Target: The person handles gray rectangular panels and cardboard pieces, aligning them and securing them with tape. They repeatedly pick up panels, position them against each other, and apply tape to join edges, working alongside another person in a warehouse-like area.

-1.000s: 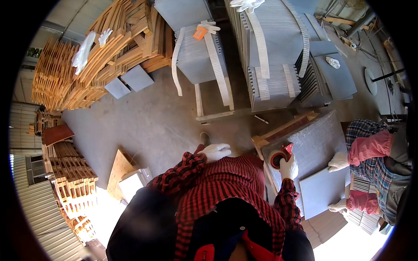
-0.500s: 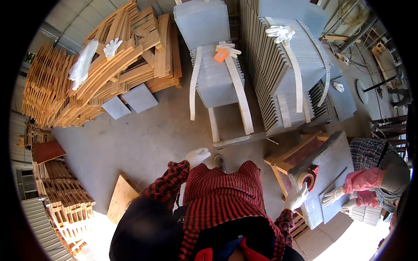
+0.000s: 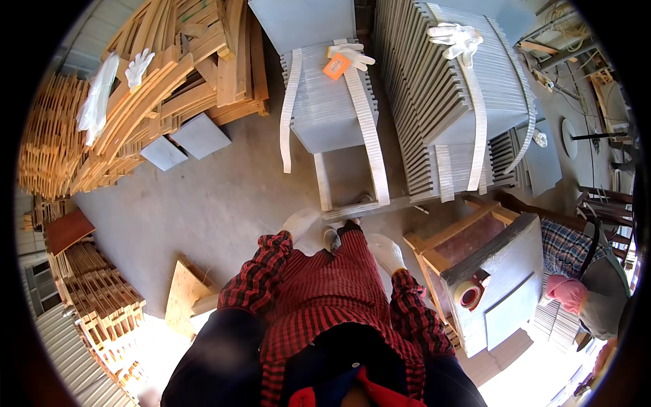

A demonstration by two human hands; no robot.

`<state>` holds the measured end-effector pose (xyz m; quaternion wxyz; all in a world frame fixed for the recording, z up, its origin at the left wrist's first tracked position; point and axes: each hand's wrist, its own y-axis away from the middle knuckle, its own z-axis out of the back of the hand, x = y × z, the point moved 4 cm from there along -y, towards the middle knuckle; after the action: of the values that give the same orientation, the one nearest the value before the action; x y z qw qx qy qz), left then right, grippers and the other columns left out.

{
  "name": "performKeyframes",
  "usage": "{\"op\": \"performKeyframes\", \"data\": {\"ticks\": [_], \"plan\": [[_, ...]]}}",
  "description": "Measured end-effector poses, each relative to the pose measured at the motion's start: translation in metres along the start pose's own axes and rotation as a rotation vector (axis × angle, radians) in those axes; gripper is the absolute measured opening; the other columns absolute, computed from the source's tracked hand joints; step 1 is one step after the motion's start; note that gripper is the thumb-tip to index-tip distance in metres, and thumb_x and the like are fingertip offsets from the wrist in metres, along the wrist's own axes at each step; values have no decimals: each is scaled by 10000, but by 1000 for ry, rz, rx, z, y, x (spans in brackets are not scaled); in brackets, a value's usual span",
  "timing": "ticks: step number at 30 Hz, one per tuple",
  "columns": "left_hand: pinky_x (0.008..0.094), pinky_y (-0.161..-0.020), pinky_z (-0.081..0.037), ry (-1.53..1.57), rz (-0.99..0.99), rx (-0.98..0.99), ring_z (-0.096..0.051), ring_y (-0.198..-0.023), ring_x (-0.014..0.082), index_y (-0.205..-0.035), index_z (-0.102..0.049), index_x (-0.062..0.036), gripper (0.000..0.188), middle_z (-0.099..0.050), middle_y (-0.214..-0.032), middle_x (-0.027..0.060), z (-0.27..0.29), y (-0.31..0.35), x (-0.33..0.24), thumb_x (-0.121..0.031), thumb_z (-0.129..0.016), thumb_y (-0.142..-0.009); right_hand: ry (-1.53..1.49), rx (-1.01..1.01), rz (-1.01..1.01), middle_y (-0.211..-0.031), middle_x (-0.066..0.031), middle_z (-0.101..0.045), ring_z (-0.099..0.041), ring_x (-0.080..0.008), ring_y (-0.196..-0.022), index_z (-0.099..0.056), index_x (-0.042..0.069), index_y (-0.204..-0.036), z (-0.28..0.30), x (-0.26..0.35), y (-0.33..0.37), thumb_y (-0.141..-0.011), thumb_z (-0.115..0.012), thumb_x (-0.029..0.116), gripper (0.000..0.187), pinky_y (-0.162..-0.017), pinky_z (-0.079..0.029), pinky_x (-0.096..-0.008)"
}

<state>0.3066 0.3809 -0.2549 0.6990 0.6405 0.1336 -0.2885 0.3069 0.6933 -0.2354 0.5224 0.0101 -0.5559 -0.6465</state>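
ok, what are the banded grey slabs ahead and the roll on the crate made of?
Banded grey slabs: likely stone or cement tile; matte, uniform grey, thin square edges. Roll: probably adhesive tape; tan, slightly glossy ring with red core. Gloved right hand hangs nearest it, empty.

Matt grey stone slabs, rough wooden crate, cloth-gloved hands.

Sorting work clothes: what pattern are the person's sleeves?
Red and black check sleeves, seen in the head view.
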Motion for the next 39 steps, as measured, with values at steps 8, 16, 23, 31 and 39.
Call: {"op": "performKeyframes", "data": {"ticks": [8,16,23,31,39], "plan": [[269,-742,-435,742,203,-148,-557,-908,90,-1175,-616,-135,362,-591,-1025,-31,54,-102,-3,-416,-659,-952,-32,184,55,-1281,-191,-656,-604,-365,-1205,-574,91,-1382,-20,60,-144,-855,-630,388,607,-1024,-466,-437],[251,-574,-294,853,123,-353,-368,-660,51,-931,-524,-201,300,-341,-751,-83,87,-225,-33,-473,-642,-973,-31,69,-57,-1422,-268,-526,-511,-419,-1310,-327,57,-1542,-54,56,-266,-833,-653,381,845,-1087,-418,-461],[290,-891,-451,762,135,-516,-551,-1035,144,-1360,-487,-71,562,-564,-1113,46,108,-283,-38,-483,-605,-997,-908,-419,-220,-1484,-225,-484,-477,-276,-1355,-440,-34,-1475,-11,80,-340,-838,-761,376,822,-1109,-371,-354],[255,-599,-379,748,14,-336,-339,-637,74,-980,-486,-129,310,-317,-748,-50,103,-274,-59,-425,-549,-1045,-670,-807,264,-1360,-163,-547,-562,-252,-1216,-419,29,-1435,5,124,-406,-884,-753,245,679,-1024,-467,-355],[455,-1181,-332,595,-84,-273,-327,-1460,404,-1572,-163,-14,741,-340,-1540,229,98,-253,-35,-417,-500,-1049,-577,-717,299,-1413,-228,-487,-478,-413,-1306,-458,4,-1411,10,117,-340,-876,-681,382,691,-1101,-402,-455]]}}
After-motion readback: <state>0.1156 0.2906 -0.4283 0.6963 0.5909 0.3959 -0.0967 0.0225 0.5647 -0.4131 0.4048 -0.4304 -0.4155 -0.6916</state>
